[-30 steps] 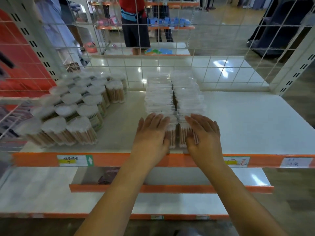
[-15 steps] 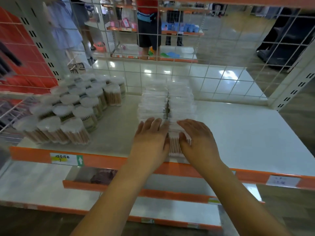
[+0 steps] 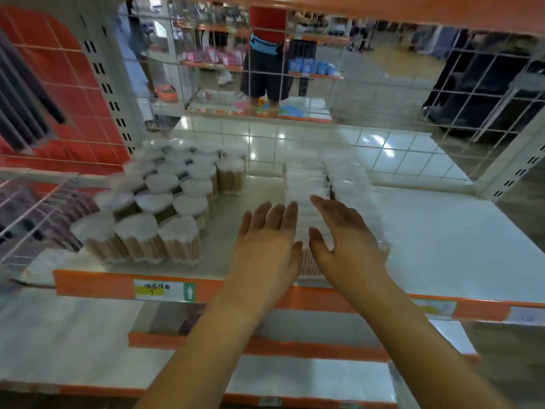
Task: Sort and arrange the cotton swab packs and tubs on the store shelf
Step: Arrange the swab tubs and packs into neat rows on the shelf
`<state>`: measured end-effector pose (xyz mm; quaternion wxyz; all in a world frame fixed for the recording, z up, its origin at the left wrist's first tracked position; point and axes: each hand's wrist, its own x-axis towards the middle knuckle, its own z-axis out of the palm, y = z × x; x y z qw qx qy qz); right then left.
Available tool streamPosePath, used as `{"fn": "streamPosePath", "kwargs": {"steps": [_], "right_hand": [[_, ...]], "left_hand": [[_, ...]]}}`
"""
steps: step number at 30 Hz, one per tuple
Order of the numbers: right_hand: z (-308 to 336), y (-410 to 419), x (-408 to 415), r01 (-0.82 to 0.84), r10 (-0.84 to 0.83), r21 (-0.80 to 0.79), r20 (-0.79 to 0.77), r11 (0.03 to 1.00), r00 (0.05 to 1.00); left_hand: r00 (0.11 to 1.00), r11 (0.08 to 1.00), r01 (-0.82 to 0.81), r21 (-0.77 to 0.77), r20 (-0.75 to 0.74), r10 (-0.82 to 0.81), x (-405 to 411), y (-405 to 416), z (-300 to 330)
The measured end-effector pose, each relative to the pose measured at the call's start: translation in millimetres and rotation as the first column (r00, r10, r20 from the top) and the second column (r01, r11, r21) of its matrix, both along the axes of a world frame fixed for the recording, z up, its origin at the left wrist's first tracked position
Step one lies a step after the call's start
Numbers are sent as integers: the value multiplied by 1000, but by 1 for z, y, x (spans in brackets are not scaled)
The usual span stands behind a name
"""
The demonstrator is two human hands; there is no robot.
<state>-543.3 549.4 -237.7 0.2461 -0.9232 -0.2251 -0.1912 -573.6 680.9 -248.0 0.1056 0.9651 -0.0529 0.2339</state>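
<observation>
Two rows of flat clear cotton swab packs (image 3: pixel 339 184) run from the shelf's front edge toward the wire back. My left hand (image 3: pixel 267 246) hovers over the front of the left row, fingers spread, holding nothing. Over the front of the right row is my right hand (image 3: pixel 345 240), fingers apart and slightly lifted. Between the two hands the brown sticks of the front pack (image 3: pixel 309 265) show. A cluster of round tubs with white lids (image 3: pixel 165 205) stands on the left part of the white shelf (image 3: pixel 457 255).
A wire grid (image 3: pixel 383 137) backs the shelf, with a person in dark shorts behind it. The orange front rail (image 3: pixel 97 286) carries price labels. An upper shelf edge crosses the top. Lower shelves (image 3: pixel 73 335) lie below. The right half of the shelf is bare.
Both hands lifted off the front packs and opened, with the fingers now raised and apart. The view has moved closer and tilted.
</observation>
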Motion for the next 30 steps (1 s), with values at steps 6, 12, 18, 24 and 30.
{"fn": "streamPosePath", "kwargs": {"steps": [6, 12, 18, 24, 30], "right_hand": [[5, 79, -17, 47, -44, 49, -58, 998, 997], [17, 150, -41, 99, -104, 105, 49, 990, 993], [24, 198, -47, 6, -6, 124, -6, 992, 1000], [11, 241, -56, -70, 65, 83, 61, 994, 996], [-10, 276, -52, -133, 129, -59, -68, 989, 989]], "left_hand": [[994, 993, 110, 39, 10, -111, -16, 79, 9], [985, 990, 139, 21, 97, -140, -33, 146, 25], [983, 992, 126, 19, 135, -127, -46, 208, 33], [997, 991, 62, -122, 42, -57, -61, 266, 20], [999, 987, -32, -156, -44, 25, -63, 301, -2]]}}
